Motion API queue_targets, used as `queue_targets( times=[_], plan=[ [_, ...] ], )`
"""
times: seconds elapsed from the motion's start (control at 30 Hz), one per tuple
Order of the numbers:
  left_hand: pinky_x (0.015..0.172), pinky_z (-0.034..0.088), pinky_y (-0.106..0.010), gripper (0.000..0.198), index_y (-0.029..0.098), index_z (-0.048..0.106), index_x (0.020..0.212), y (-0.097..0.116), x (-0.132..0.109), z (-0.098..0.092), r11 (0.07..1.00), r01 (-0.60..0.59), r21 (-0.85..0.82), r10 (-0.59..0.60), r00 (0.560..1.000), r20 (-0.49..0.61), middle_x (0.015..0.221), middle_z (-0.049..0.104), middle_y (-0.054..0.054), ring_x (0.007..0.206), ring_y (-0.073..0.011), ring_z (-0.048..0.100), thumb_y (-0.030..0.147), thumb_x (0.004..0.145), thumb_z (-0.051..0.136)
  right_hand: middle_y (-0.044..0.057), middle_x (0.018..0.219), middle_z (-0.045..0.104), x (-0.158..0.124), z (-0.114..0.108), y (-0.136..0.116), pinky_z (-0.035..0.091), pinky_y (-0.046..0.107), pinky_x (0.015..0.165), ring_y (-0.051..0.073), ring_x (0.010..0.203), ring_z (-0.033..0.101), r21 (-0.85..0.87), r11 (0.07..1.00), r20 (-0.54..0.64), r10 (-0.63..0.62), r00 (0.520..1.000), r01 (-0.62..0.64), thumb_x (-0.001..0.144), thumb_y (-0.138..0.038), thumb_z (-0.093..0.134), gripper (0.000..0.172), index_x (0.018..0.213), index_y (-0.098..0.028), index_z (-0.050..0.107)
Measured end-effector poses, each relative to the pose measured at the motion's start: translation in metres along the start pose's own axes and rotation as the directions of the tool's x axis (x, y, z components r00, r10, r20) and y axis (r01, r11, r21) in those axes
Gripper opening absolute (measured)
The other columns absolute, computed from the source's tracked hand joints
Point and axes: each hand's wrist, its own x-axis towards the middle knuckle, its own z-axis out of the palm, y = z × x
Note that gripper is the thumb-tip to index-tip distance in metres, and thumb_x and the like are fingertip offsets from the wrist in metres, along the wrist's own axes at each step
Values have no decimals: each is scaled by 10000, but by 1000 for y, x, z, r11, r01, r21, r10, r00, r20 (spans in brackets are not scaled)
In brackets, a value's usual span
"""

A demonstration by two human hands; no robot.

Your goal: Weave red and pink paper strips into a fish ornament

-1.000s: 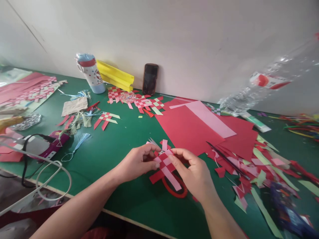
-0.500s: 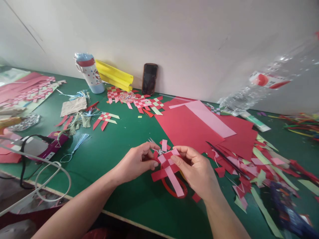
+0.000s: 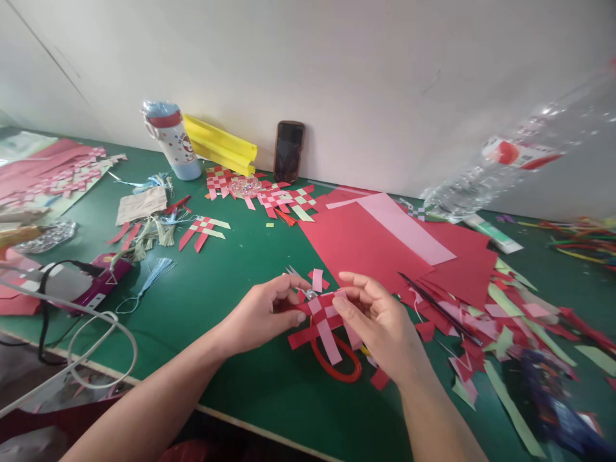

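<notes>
A small woven piece of red and pink paper strips [image 3: 323,312] is held between my two hands, its loose strip ends pointing down and to the left. My left hand [image 3: 269,308] pinches a red strip at its left side with thumb and fingers. On the right edge, the thumb and index finger of my right hand [image 3: 373,317] close on the weave, while another finger is stretched out. Beneath it lie scissors with a red handle [image 3: 337,375], their blade tips showing beyond my left fingers. Small red and pink offcuts [image 3: 317,280] lie just behind the weave.
Red paper sheets [image 3: 370,240] and a pile of paper scraps [image 3: 474,327] lie to the right, with a dark pen-like tool [image 3: 440,311]. Finished-looking weaves [image 3: 279,199], a phone [image 3: 289,151] and a bottle [image 3: 173,141] stand or lie behind. Cables [image 3: 129,350] and tassels [image 3: 153,282] are left.
The woven piece has shifted slightly and turned, its pink strip end now further left and a second pink strip showing. My right hand's fingers have lifted and spread a little.
</notes>
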Motion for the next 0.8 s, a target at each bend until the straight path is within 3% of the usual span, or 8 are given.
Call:
queue_targets(
  times=[0.17,0.33,0.47,0.6,0.8],
  plan=[
    [706,452,-270,397,190,563,1229,-1,-1,0,994,-74,84,72,997,27,850,609,-2,730,-129,555,232,837,612,72,1070,712,-1,1,-3,557,372,824,225,956,677,-33,999,60,-20,998,22,809,-467,671,468,1210,-241,584],
    [710,455,-262,359,182,586,1204,3,-3,0,996,-55,67,55,998,2,864,652,-21,752,-143,571,315,870,605,27,920,732,-3,2,-11,574,313,694,181,771,691,28,999,87,30,996,-32,831,-405,644,400,1187,-238,574],
    [733,456,-253,310,181,660,1082,4,-2,-1,998,-39,58,38,999,17,961,679,-39,816,-163,590,385,848,644,20,907,722,-5,4,-11,552,266,620,165,737,677,32,1000,60,-3,998,1,832,-416,644,390,1173,-239,580],
    [628,407,-224,239,159,674,855,-1,-1,0,999,-2,37,1,1000,18,790,629,-9,682,-126,526,387,872,603,11,857,713,-7,6,-10,544,261,608,163,720,672,13,1000,59,-27,998,26,831,-423,644,387,1165,-237,583],
    [620,387,-221,265,137,615,761,0,1,1,981,-11,-194,11,1000,-3,706,571,2,640,-103,477,378,870,619,48,970,742,-7,7,-15,584,292,713,191,840,709,153,987,185,19,983,-48,836,-454,651,443,1207,-231,555]
  ],
)
